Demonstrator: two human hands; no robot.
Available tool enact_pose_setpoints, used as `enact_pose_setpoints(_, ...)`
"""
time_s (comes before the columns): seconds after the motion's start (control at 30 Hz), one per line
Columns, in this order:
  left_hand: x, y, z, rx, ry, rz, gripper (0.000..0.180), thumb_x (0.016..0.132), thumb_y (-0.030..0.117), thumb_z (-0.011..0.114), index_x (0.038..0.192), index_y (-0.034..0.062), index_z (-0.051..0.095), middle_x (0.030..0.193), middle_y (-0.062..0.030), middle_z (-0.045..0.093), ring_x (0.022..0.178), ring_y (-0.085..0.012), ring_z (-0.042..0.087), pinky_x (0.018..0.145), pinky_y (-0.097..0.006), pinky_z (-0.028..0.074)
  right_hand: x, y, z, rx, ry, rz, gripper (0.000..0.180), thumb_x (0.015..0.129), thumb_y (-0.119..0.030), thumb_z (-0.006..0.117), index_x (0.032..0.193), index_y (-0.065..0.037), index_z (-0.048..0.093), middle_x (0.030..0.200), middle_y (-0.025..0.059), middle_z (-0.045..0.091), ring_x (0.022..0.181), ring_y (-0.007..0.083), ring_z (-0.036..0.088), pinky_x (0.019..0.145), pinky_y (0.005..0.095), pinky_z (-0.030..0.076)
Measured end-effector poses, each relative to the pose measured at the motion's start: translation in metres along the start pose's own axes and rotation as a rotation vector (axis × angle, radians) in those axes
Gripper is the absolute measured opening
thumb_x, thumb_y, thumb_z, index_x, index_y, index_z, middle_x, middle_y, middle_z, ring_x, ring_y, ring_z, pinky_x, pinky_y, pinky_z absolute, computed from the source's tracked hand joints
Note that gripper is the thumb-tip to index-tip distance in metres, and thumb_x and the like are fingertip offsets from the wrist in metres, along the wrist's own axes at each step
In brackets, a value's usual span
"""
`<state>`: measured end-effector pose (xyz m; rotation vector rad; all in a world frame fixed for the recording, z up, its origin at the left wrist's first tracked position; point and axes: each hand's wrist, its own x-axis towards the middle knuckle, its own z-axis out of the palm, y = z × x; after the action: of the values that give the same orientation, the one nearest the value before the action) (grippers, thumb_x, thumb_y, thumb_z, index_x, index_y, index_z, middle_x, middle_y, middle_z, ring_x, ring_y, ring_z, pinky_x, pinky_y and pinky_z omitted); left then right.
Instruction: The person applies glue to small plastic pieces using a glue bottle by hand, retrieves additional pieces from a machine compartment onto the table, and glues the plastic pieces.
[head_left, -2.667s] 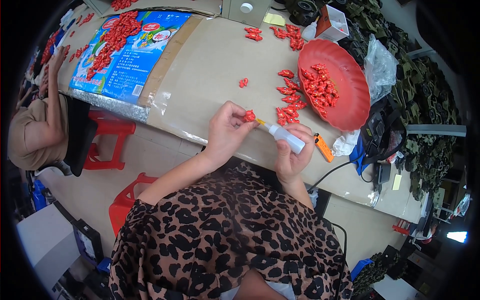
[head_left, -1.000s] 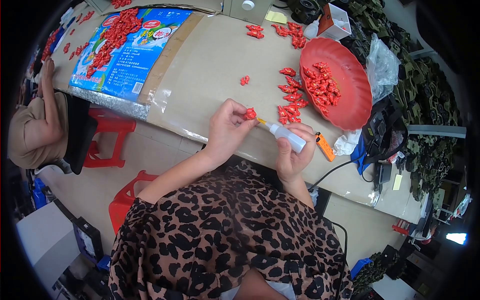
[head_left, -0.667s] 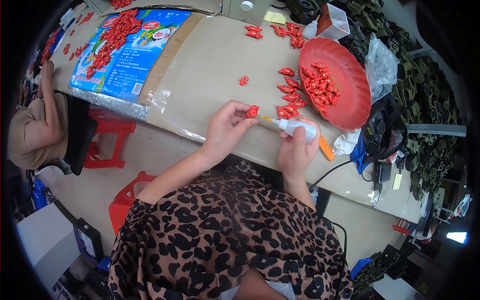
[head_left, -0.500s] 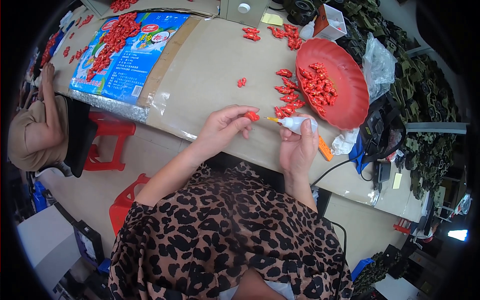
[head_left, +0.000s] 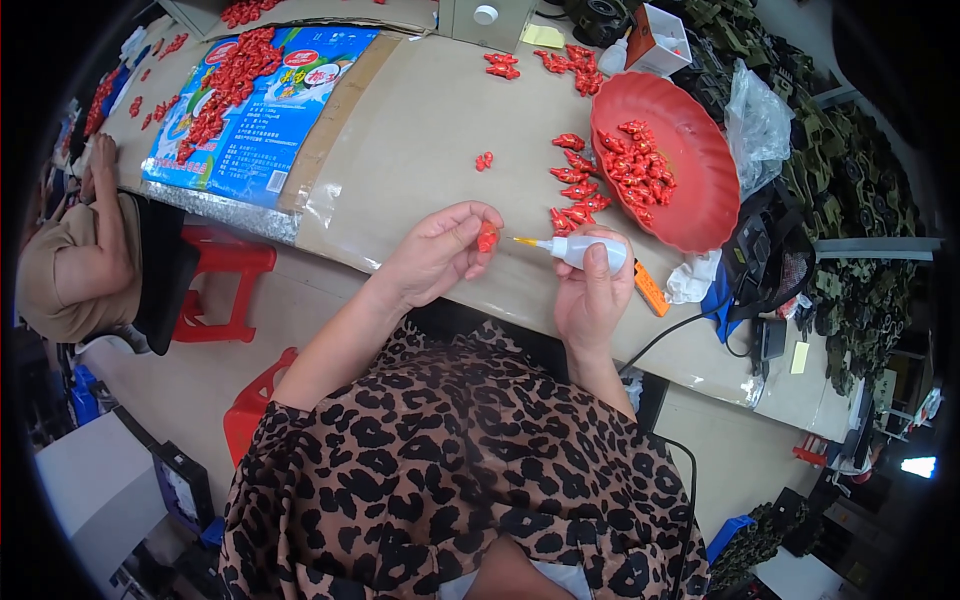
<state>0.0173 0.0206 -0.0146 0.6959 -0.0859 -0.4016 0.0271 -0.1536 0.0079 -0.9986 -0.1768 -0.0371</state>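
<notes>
Between the thumb and fingers of my left hand (head_left: 440,255) is a small red figurine (head_left: 487,238). My right hand (head_left: 594,295) grips a white squeeze bottle (head_left: 590,255) with a yellow needle tip, which points left at the figurine with a small gap between them. Beyond my right hand, several more red figurines (head_left: 575,175) lie in a loose column on the table, beside a round red dish (head_left: 705,180) with a scalloped rim. A heap of the same figurines (head_left: 637,170) fills the dish's left part. One lone red piece (head_left: 484,161) lies past my left hand.
A blue printed cardboard sheet (head_left: 255,150) at the left bears a pile of red figurines. An orange box cutter (head_left: 650,290), a crumpled white tissue (head_left: 692,280) and a black cable (head_left: 665,335) lie right of my hand. Another person (head_left: 85,260) sits at the far left.
My left hand has drawn slightly left and turned the figurine more upright. The bottle has moved a little left and down, its needle still apart from the figurine.
</notes>
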Motion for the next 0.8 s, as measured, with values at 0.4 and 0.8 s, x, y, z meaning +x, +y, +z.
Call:
enact_pose_setpoints(0.4, 0.0002, 0.0016, 0.0019, -0.087, 0.047, -0.083, 0.020, 0.088, 0.017, 0.038, 0.097, 0.0012, 0.047, 0.075, 0.0000, 0.044, 0.062, -0.0085, 0.041, 0.051, -0.020, 0.034, -0.0017, 0.0062, 0.0051, -0.150, 0.023, -0.088, 0.019, 0.081, -0.016, 0.052, 0.090, -0.002, 0.044, 0.086, 0.0103, 0.049, 0.063, 0.0126, 0.047, 0.055, 0.0229, 0.038)
enact_pose_setpoints(0.8, 0.0002, 0.0018, 0.0005, -0.099, 0.020, -0.083, 0.020, 0.088, 0.017, 0.038, 0.096, 0.0010, 0.047, 0.075, -0.0009, 0.043, 0.062, -0.0093, 0.040, 0.052, -0.020, 0.034, -0.0009, 0.0079, 0.0061, -0.210, 0.019, -0.106, 0.019, 0.080, -0.015, 0.054, 0.089, -0.002, 0.044, 0.086, 0.0103, 0.048, 0.062, 0.0118, 0.046, 0.054, 0.0217, 0.038)
